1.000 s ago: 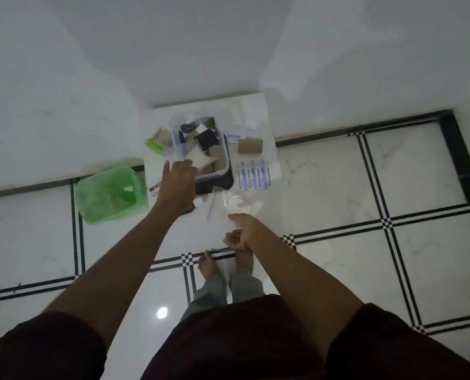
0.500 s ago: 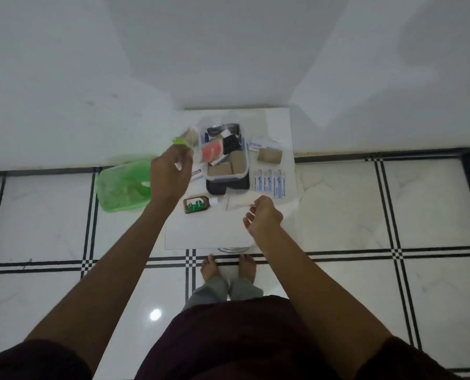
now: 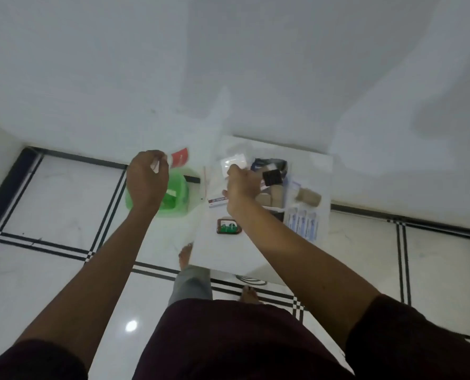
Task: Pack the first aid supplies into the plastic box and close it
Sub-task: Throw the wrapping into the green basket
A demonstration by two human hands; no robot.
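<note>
Red-and-white packet (image 3: 179,157) pinched at the fingertips of the left hand (image 3: 146,182), fingers curled in tight; I read it raised over the green bin (image 3: 177,198) on the floor, left of the table (image 3: 228,250). Packet blurred, so I cannot make out any label.

Right hand (image 3: 242,185) reaches to the far side of the table, fingers bent and closed on a white square packet (image 3: 233,162); the grip looks like thumb against forefinger, though blur hides the exact contact.

Box (image 3: 273,187) sits on the table just right of the right hand, lid off, crammed with supplies: a black piece on top, tan rolls beneath. I cannot tell the box's walls clearly behind the hand.

Loose on the table: a tan roll (image 3: 309,197) right of the box, a strip of blue-printed sachets (image 3: 303,220) near and right, a brown bottle (image 3: 228,226) with a green label lying flat near the right wrist, and a small red-edged carton (image 3: 217,201) just left of the hand.

Both forearms are bare, dark sleeves at the near edge.
</note>
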